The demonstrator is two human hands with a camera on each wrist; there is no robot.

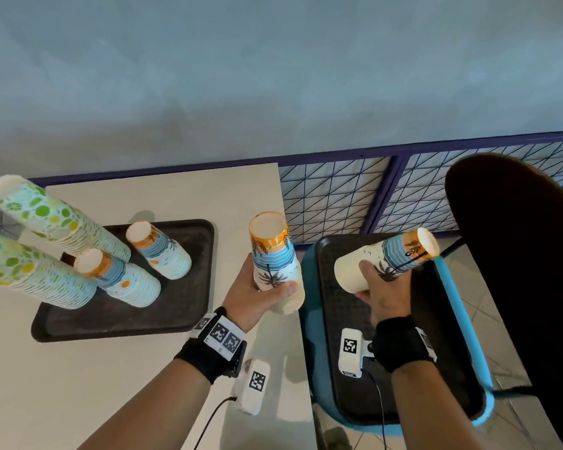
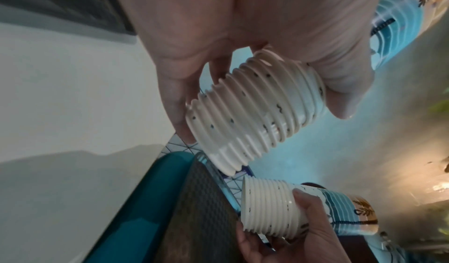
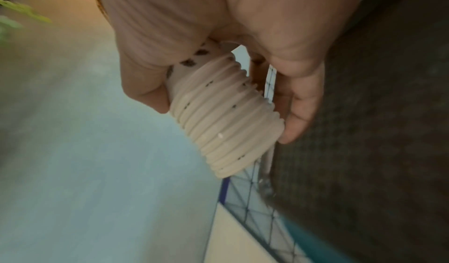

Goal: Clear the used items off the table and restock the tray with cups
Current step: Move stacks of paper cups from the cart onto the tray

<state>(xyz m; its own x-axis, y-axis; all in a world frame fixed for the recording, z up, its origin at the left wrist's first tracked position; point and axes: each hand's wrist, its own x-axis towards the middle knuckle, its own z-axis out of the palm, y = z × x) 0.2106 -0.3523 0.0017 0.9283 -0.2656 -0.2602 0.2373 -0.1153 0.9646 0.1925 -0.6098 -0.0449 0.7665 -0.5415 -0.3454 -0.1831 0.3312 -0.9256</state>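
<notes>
My left hand [image 1: 257, 295] grips a stack of palm-print paper cups [image 1: 273, 258], held bottom-up at the table's right edge; the stacked rims [image 2: 252, 113] show in the left wrist view. My right hand [image 1: 382, 287] holds a second palm-print stack [image 1: 387, 258], tilted on its side above a dark tray [image 1: 348, 306] on a blue chair; its rims [image 3: 223, 125] fill the right wrist view. A black tray [image 1: 117, 316] on the table carries two tall green-print stacks [image 1: 56, 222] and two shorter palm-print stacks [image 1: 163, 251].
The beige table [image 1: 78, 384] ends at right beside the blue chair [image 1: 309, 352]. A wire-grid fence [image 1: 338, 193] runs behind. A dark rounded chair back [image 1: 517, 271] stands at far right. Cables trail from both wrist devices.
</notes>
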